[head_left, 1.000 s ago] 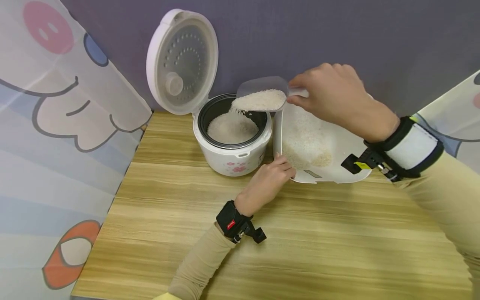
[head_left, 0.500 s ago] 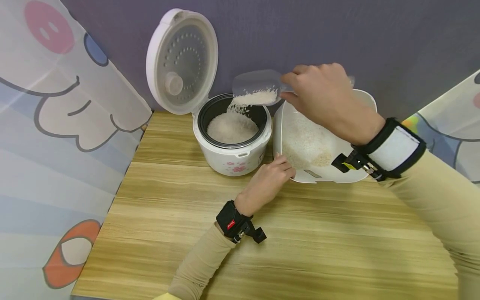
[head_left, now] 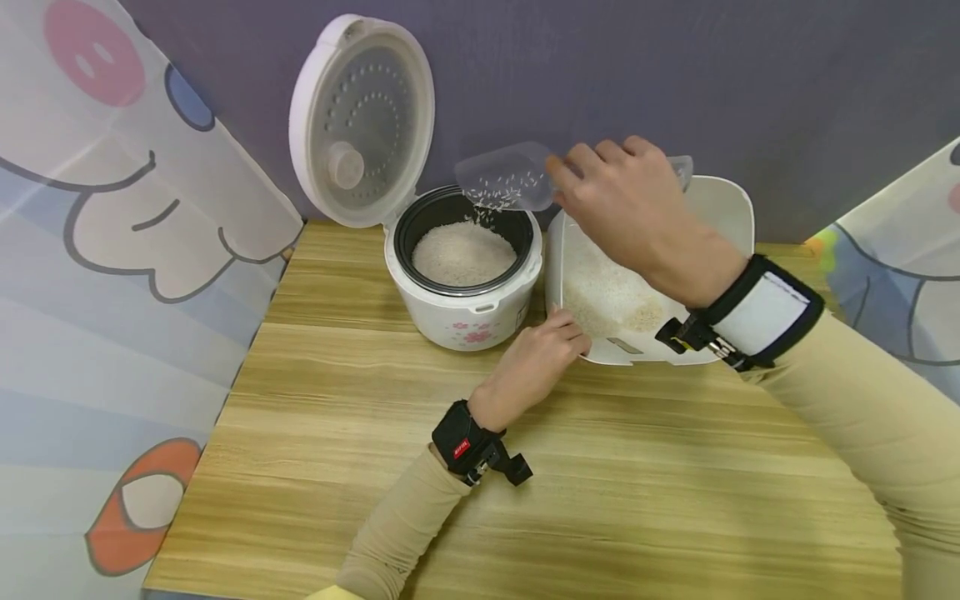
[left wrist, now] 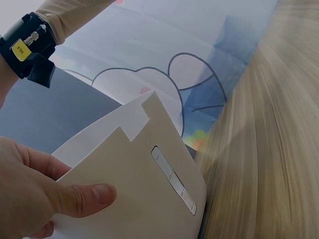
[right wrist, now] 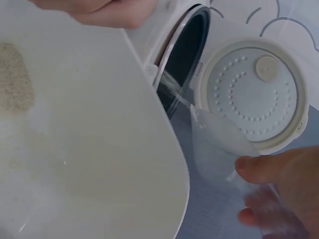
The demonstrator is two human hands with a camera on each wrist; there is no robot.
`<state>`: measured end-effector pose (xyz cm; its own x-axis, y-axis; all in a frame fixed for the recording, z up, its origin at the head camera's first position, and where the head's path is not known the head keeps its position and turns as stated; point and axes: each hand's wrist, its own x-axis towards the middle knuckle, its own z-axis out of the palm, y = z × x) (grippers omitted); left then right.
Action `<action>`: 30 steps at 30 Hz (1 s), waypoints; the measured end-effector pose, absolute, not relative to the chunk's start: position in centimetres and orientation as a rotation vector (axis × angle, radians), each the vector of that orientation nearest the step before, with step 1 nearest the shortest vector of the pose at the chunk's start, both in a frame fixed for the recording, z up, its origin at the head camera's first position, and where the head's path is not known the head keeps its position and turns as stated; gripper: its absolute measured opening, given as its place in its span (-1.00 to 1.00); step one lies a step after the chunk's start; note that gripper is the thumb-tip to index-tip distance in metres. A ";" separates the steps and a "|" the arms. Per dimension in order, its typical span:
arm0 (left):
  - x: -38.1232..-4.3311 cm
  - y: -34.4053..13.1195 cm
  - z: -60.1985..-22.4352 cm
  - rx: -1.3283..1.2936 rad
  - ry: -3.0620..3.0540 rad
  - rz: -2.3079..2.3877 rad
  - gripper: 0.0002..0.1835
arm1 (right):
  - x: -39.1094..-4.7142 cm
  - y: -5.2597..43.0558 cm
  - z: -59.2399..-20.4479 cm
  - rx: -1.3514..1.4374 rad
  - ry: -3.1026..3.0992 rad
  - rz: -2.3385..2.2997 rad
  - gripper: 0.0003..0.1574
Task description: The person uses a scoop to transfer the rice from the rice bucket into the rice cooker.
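My right hand [head_left: 618, 208] grips the handle of a clear plastic scoop [head_left: 504, 171], tilted down over the rice cooker [head_left: 465, 321]. A few grains still cling inside the scoop while others fall from its lip. White rice [head_left: 463, 254] lies heaped in the cooker's dark inner pot [head_left: 420, 217]. With fingers inside and thumb outside, my left hand [head_left: 534, 362] holds the near left corner of a white rice bin [head_left: 675, 346]; its thumb [left wrist: 102, 193] shows flat on the wall in the left wrist view. Some rice [right wrist: 15, 79] is left on the bin's floor.
The cooker's lid [head_left: 363, 125] stands raised at the back left, near the grey wall [head_left: 637, 67]. Cartoon-printed curtains [head_left: 90, 333] bound both sides. The wooden table [head_left: 337, 417] extends in front of the cooker and bin.
My right hand has moved left and tipped the scoop further. Most of the rice in it has poured into the pot. The left hand has stayed on the bin.
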<state>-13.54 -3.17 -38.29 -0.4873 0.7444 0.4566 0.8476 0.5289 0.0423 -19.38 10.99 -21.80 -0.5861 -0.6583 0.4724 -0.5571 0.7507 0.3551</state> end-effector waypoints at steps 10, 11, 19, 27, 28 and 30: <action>-13.6 -3.3 -38.2 -1.289 -2.384 -0.367 -0.77 | -19.1 11.0 -22.4 0.911 -2.339 -0.171 -0.64; -13.6 -3.4 -38.2 -1.287 -2.383 -0.368 -0.77 | -19.0 11.1 -22.4 0.901 -2.362 -0.135 -0.62; -13.7 -3.4 -38.3 -1.302 -2.381 -0.390 -0.81 | -17.0 13.1 -23.0 0.838 -2.475 0.163 -0.57; -13.6 -3.6 -38.3 -1.307 -2.395 -0.402 -0.87 | -14.0 17.2 -24.6 0.816 -2.374 0.282 -0.54; -13.6 -3.6 -38.3 -1.307 -2.396 -0.404 -0.89 | -13.6 17.8 -24.9 0.806 -2.364 0.290 -0.50; -13.6 -3.7 -38.3 -1.305 -2.400 -0.405 -0.90 | -12.9 19.0 -25.5 0.787 -2.374 0.313 -0.34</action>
